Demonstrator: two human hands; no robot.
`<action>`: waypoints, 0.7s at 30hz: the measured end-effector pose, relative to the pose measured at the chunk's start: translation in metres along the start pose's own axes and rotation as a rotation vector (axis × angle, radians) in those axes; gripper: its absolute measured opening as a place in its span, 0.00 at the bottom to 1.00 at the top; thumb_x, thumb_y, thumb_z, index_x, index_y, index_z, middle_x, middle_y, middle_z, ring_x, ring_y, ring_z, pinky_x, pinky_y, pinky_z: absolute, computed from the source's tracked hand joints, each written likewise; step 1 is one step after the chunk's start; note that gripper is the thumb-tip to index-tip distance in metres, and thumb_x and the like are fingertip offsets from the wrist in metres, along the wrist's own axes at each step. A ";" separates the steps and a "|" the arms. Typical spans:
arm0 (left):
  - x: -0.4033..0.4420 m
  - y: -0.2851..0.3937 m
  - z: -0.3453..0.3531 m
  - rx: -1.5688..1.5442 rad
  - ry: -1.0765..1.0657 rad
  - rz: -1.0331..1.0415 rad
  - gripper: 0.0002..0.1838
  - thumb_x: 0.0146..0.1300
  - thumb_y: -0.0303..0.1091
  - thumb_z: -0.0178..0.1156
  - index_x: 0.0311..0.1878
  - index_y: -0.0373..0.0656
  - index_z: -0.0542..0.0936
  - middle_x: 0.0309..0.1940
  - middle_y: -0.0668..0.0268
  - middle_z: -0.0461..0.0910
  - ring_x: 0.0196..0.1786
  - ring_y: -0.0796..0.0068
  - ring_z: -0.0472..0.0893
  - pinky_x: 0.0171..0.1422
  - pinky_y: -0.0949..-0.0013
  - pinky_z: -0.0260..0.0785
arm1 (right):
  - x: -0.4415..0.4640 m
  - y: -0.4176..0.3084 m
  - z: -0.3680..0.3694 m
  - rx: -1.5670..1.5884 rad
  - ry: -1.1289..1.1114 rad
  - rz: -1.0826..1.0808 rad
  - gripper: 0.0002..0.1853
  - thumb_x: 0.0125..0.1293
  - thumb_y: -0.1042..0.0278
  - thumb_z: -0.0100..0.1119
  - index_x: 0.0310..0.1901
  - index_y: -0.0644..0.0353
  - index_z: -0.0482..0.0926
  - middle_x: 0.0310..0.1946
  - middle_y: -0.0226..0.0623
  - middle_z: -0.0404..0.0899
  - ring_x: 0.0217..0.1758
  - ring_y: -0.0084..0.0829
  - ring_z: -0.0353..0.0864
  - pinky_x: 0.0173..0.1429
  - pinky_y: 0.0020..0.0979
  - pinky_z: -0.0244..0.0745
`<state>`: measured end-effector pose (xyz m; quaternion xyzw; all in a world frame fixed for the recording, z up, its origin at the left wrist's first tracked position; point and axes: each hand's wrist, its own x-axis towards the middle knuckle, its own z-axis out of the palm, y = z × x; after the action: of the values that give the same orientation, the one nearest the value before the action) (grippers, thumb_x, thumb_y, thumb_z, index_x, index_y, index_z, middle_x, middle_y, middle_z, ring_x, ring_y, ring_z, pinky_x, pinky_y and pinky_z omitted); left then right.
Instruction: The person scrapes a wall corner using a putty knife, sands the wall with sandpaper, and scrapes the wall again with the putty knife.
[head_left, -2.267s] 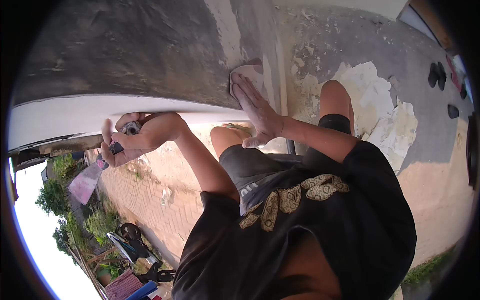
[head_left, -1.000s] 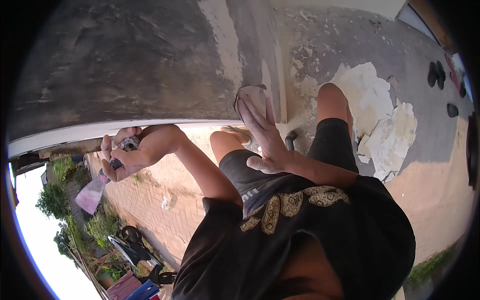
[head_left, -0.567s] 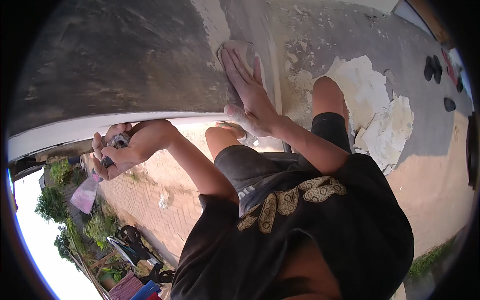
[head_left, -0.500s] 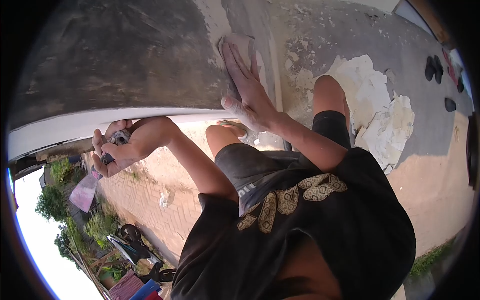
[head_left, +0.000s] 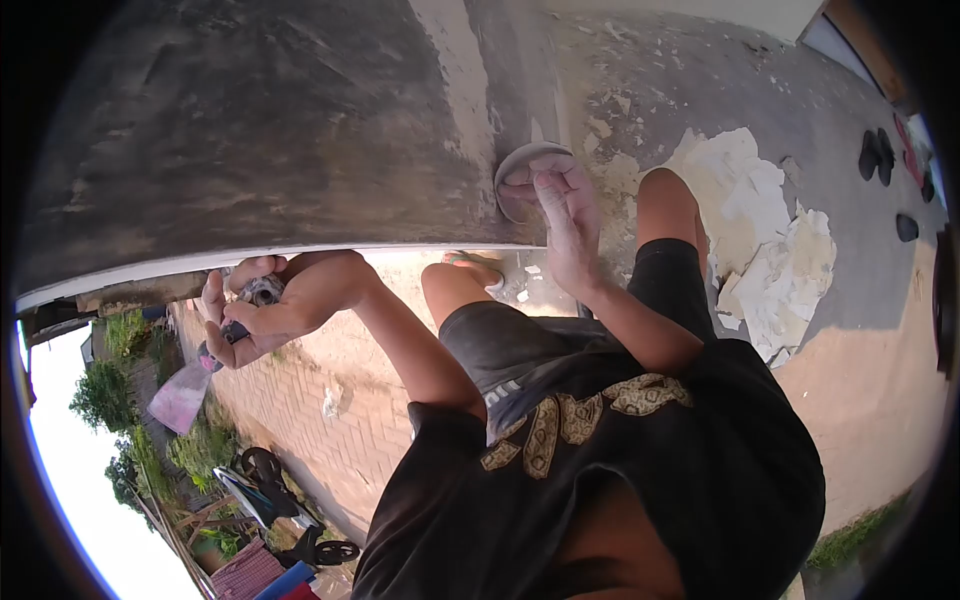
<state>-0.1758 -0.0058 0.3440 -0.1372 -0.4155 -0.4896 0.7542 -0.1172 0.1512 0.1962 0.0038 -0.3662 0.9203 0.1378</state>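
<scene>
Pad (head_left: 516, 202) is in your right hand (head_left: 572, 218), just above the middle of the frame; your thumb and fingers are clamped on it, though its rim hides part of the contact. It lies up and left of your right palm, tilted, its rounded outline showing no clear long axis. That hand is much the nearer; your left hand (head_left: 290, 305), at centre left, is well apart from it. Your left fingers curl around the handle of a scraper (head_left: 180, 397), whose long axis slants down and left, blade outward. Behind the pad, a dark surface (head_left: 250, 150) fills the upper left of the frame; whether the pad touches it, you cannot tell from here. Past your knee, pale flakes (head_left: 740, 190) lie on the floor at centre right. Farther off are sandals (head_left: 876, 155) at upper right and a motorbike (head_left: 265, 490) at lower left.
</scene>
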 end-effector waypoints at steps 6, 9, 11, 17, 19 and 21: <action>-0.002 0.002 0.000 0.013 0.001 -0.027 0.12 0.61 0.30 0.50 0.48 0.45 0.65 0.36 0.53 0.75 0.13 0.79 0.61 0.16 0.80 0.49 | 0.048 0.005 -0.003 -0.426 -0.065 0.019 0.09 0.69 0.71 0.53 0.49 0.63 0.71 0.31 0.29 0.78 0.22 0.16 0.74 0.25 0.20 0.66; -0.003 0.001 0.000 0.012 -0.001 -0.014 0.12 0.61 0.30 0.50 0.48 0.44 0.65 0.36 0.53 0.75 0.13 0.79 0.61 0.16 0.80 0.49 | 0.062 0.018 0.003 -0.681 -0.056 -0.334 0.12 0.67 0.72 0.55 0.50 0.63 0.70 0.31 0.33 0.78 0.21 0.17 0.72 0.24 0.22 0.66; -0.003 0.001 0.002 0.005 0.004 -0.005 0.12 0.61 0.29 0.50 0.48 0.44 0.65 0.35 0.53 0.75 0.13 0.79 0.61 0.16 0.80 0.49 | 0.068 0.017 0.005 -0.760 -0.034 -0.418 0.18 0.64 0.71 0.58 0.53 0.63 0.68 0.38 0.44 0.76 0.28 0.24 0.77 0.32 0.29 0.72; -0.001 0.000 0.001 0.004 0.004 -0.008 0.12 0.61 0.28 0.50 0.47 0.41 0.65 0.36 0.51 0.75 0.13 0.80 0.61 0.16 0.80 0.50 | 0.075 0.019 0.016 -0.714 -0.275 -0.412 0.37 0.72 0.41 0.32 0.74 0.58 0.45 0.74 0.52 0.35 0.77 0.50 0.37 0.74 0.48 0.46; -0.001 0.000 0.000 0.000 0.003 -0.012 0.12 0.60 0.27 0.50 0.47 0.41 0.65 0.37 0.52 0.75 0.13 0.80 0.61 0.16 0.80 0.50 | 0.070 0.013 0.022 -0.758 -0.308 -0.361 0.39 0.71 0.37 0.25 0.74 0.58 0.40 0.75 0.51 0.31 0.78 0.51 0.32 0.76 0.50 0.39; -0.002 0.004 0.000 -0.003 0.011 -0.038 0.12 0.61 0.27 0.51 0.47 0.41 0.65 0.37 0.52 0.75 0.13 0.80 0.61 0.19 0.81 0.54 | 0.053 0.010 0.026 -0.773 -0.365 -0.408 0.41 0.71 0.36 0.22 0.74 0.60 0.39 0.75 0.50 0.30 0.78 0.51 0.31 0.77 0.51 0.34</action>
<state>-0.1729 -0.0031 0.3429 -0.1275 -0.4133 -0.5053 0.7467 -0.1728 0.1397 0.2139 0.1859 -0.6919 0.6549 0.2404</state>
